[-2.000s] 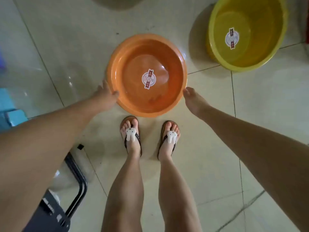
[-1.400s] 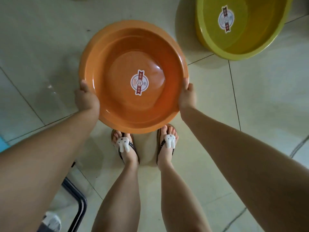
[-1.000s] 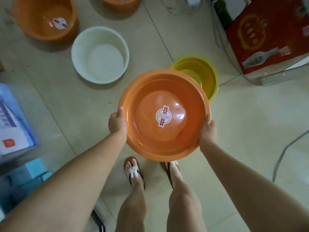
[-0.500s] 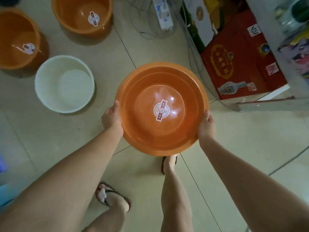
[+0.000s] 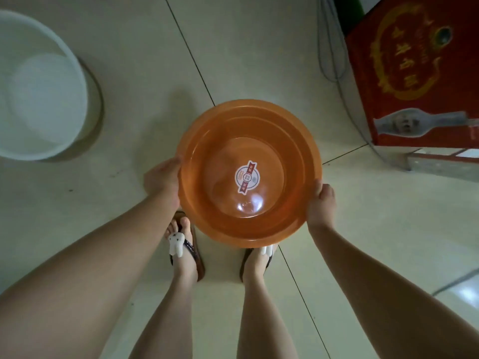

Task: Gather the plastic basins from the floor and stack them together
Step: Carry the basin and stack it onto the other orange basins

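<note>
I hold a round orange plastic basin (image 5: 293,177) in front of me, above my feet, its mouth facing up and a round label stuck on its bottom. My left hand (image 5: 163,178) grips its left rim and my right hand (image 5: 321,203) grips its right rim. A white plastic basin (image 5: 39,86) stands on the tiled floor at the upper left, well apart from the orange one. No other basin shows in this view.
A red printed carton (image 5: 414,71) stands at the upper right on a low metal frame (image 5: 440,161), with grey cables (image 5: 334,55) hanging beside it. My feet in sandals (image 5: 186,252) stand on the pale floor tiles below the basin.
I lifted the orange basin off the floor with both hands and turned away from the yellow basin. The view has since dropped closer to the floor; the other orange basins have left the frame.
</note>
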